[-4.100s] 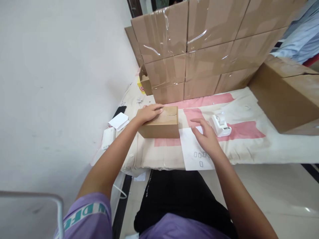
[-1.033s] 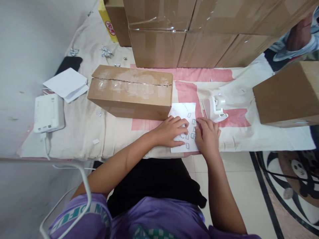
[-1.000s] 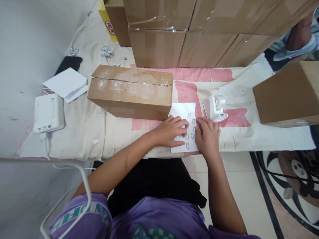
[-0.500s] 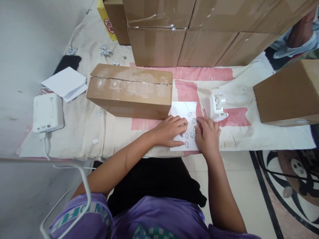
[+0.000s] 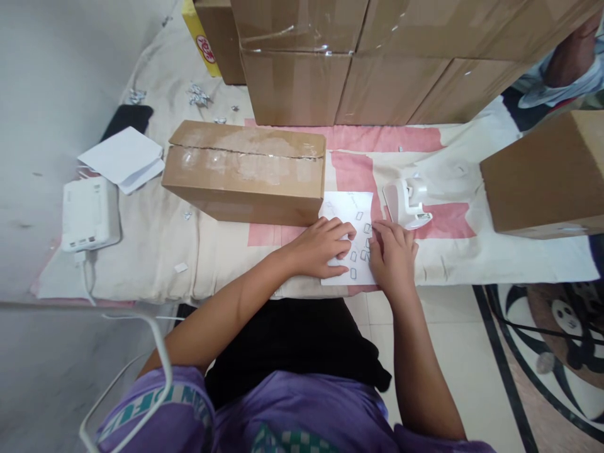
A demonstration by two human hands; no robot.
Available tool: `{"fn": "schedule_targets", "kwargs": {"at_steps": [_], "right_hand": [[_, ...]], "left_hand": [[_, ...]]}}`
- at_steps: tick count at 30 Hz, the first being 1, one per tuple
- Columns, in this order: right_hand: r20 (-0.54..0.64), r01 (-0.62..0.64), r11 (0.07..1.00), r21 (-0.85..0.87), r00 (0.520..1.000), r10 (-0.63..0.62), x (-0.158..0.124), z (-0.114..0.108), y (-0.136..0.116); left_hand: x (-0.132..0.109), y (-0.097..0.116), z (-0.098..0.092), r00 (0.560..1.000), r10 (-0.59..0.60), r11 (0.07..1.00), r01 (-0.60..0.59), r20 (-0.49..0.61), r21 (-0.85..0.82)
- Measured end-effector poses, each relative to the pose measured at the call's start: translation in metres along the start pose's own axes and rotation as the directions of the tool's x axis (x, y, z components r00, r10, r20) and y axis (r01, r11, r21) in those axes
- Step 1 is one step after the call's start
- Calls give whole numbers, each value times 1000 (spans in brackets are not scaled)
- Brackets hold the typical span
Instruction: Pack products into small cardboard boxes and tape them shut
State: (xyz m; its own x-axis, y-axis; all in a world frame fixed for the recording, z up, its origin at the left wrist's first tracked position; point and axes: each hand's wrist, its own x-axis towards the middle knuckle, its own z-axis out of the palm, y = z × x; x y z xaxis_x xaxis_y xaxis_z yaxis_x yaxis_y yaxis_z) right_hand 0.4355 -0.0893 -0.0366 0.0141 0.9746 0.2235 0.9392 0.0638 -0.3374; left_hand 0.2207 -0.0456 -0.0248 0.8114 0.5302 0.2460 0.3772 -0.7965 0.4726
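Note:
A white sheet [image 5: 355, 214] with several small dark rectangular stickers lies on the cloth-covered surface [image 5: 226, 251]. My left hand [image 5: 325, 246] lies flat on the sheet's left part, fingers stretched out. My right hand [image 5: 392, 257] rests on the sheet's right edge with fingers curled down, fingertips at the stickers; what they pinch is too small to see. A taped brown cardboard box [image 5: 245, 171] lies just left of the sheet. A white tape dispenser [image 5: 406, 204] stands just beyond my right hand.
Stacked taped cartons [image 5: 349, 56] form a wall at the back. Another carton [image 5: 547, 176] sits at the right. A white device with a cable [image 5: 89, 214], white papers [image 5: 123, 158] and a black object [image 5: 127, 118] lie at the left. Another person's arm [image 5: 570, 56] shows top right.
About four seconds ago my left hand lay on the brown box and my right hand on the sheet; now both are on the sheet. Over the last second almost nothing has moved.

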Motion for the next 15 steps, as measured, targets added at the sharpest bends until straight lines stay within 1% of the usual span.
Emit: {"fn": "schedule_targets", "kwargs": {"at_steps": [4,11,15], "right_hand": [[-6,1,1000,6,1000,-1,0,0,0],[-9,10,1000,9,1000,-10,0,0,1],[-2,1,1000,3,1000,-1,0,0,1]], "left_hand": [[0,0,0,1000,-13,1000,13,-11,-11],[0,-4,7,999,-9,1000,10,-49,23],[1,-3,4,998,8,1000,-8,-59,4]]}}
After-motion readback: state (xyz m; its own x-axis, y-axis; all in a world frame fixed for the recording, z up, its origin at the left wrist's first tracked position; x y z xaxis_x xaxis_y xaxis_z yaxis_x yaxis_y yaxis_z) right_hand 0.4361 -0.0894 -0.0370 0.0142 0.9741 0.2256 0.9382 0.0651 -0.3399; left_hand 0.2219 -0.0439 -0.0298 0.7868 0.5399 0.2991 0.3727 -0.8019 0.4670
